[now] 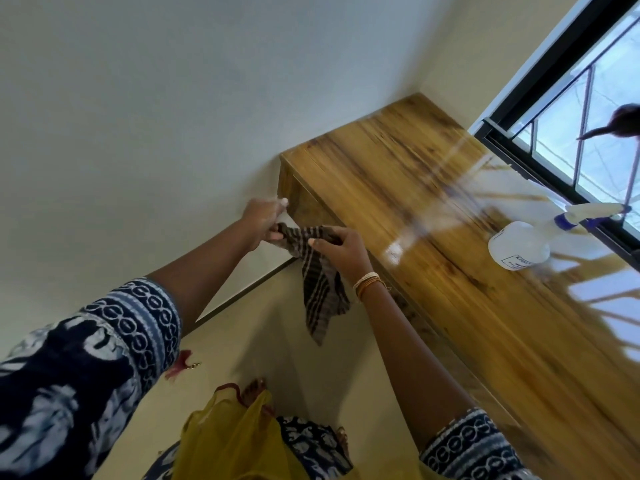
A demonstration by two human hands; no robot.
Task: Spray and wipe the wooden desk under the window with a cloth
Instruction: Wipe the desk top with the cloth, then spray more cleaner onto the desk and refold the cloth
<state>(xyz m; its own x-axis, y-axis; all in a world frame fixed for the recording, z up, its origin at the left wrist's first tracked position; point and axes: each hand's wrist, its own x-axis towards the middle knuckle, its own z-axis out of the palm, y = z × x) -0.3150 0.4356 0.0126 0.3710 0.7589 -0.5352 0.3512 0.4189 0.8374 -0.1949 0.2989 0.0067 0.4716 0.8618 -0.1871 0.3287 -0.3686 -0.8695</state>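
Note:
A brown cloth point(320, 292) with pale stripes hangs in the air in front of the desk's left end. My left hand point(261, 220) grips its upper corner and my right hand point(341, 249) holds the top edge next to it, so the cloth is stretched between them and droops below. The glossy wooden desk point(433, 216) runs from the wall corner toward the lower right, under the window point(588, 109). A translucent white spray bottle point(526, 242) with a blue collar stands on the desk near the window side, an arm's length right of my right hand.
A plain wall runs along the left, and the floor lies below the hands. My feet and yellow garment show at the bottom centre. The window frame and its bars border the desk's far edge. A dark blurred shape sits at the right edge.

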